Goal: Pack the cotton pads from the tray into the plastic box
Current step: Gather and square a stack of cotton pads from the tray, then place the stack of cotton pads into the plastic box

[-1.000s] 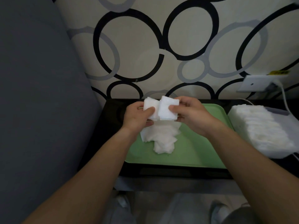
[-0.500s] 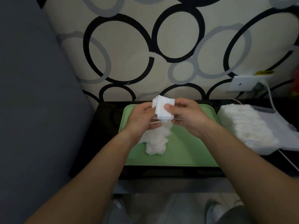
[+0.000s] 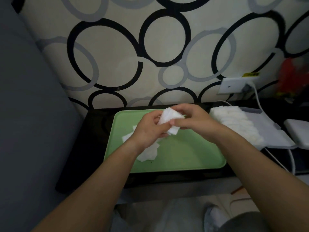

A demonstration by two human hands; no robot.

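Observation:
A green tray (image 3: 184, 156) lies on a black table. A loose heap of white cotton pads (image 3: 148, 154) rests on its left part, partly hidden under my left wrist. Above the tray my left hand (image 3: 148, 129) and my right hand (image 3: 192, 121) both grip a small stack of cotton pads (image 3: 168, 118), pressed between the fingers. To the right of the tray stands the clear plastic box (image 3: 274, 136), with a long row of white pads (image 3: 237, 126) packed in it.
The black table (image 3: 93, 139) ends against a patterned wall. A grey sofa side fills the left. A wall socket (image 3: 234, 86) with a white cable (image 3: 260, 104) sits behind the box, a white lid-like object (image 3: 299, 131) lies at far right, and something red (image 3: 291, 77) stands at the wall.
The two separate bunches of pads have been brought together into one stack held by both hands. The stack has tilted and come lower over the tray.

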